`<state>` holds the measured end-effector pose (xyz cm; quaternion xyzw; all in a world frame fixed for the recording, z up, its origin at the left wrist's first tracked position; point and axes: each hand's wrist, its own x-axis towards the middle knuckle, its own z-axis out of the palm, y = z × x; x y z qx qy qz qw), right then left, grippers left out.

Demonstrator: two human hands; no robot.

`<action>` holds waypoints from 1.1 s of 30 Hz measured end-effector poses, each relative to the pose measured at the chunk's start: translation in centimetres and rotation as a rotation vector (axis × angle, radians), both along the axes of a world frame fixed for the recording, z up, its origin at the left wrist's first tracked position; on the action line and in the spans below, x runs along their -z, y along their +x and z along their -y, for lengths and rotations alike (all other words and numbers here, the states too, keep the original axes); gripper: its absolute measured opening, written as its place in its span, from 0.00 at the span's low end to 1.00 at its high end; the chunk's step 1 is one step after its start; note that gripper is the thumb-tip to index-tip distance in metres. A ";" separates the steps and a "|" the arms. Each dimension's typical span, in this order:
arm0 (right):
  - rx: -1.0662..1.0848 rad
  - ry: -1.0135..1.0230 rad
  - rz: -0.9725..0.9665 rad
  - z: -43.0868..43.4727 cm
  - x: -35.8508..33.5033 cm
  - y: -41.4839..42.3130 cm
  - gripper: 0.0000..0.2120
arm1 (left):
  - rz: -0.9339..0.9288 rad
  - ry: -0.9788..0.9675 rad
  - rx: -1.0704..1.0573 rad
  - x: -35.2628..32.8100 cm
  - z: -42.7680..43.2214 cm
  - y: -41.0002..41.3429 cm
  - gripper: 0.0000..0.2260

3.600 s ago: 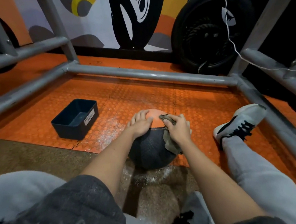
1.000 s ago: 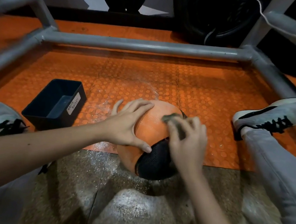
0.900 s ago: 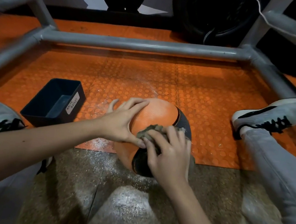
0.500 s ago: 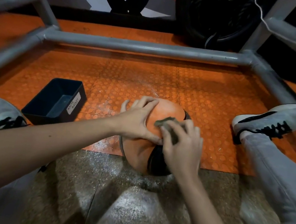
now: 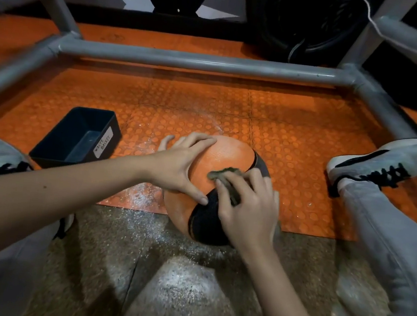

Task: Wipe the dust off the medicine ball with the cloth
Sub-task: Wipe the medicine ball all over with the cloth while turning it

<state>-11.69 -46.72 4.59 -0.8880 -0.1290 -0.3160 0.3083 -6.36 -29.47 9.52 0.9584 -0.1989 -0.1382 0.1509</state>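
An orange and black medicine ball [image 5: 230, 157] sits on the floor at the edge of the orange mat, between my legs. My left hand [image 5: 179, 166] lies spread over its upper left side with fingers straight, steadying it. My right hand [image 5: 247, 208] presses a grey-green cloth [image 5: 222, 173] onto the top of the ball, fingers curled over it. Most of the cloth is hidden under that hand. White dust speckles the floor around the ball.
A dark bin [image 5: 75, 138] labelled "waste basket" stands on the studded orange mat [image 5: 296, 120] to the left. Grey metal frame tubes [image 5: 199, 61] enclose the mat. My shoes [image 5: 379, 163] rest at right and far left. A black tyre [image 5: 301, 26] stands behind.
The ball has been turned since the oldest frame, orange side now up. Over the last second my right hand has rubbed the cloth back and forth over the top; my left hand stayed put.
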 end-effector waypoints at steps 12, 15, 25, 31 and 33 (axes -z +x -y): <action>0.129 0.227 -0.375 3.7 -1.2 4.9 0.11 | -0.042 0.102 0.091 -1.4 -0.7 0.1 0.54; 0.172 0.218 -0.265 2.9 -0.7 1.5 0.10 | -0.172 0.020 0.028 -1.2 -0.7 -0.2 0.55; 0.065 0.051 -0.112 1.5 -1.1 -0.5 0.06 | -0.124 -0.036 0.137 0.3 -0.3 -1.8 0.56; 0.141 0.341 -0.326 3.8 -0.3 0.9 0.08 | -0.144 -0.028 0.125 0.4 -0.2 -1.7 0.55; 0.052 0.190 -0.202 1.2 -1.1 -1.1 0.09 | -0.149 -0.043 0.137 0.6 -0.3 -1.9 0.54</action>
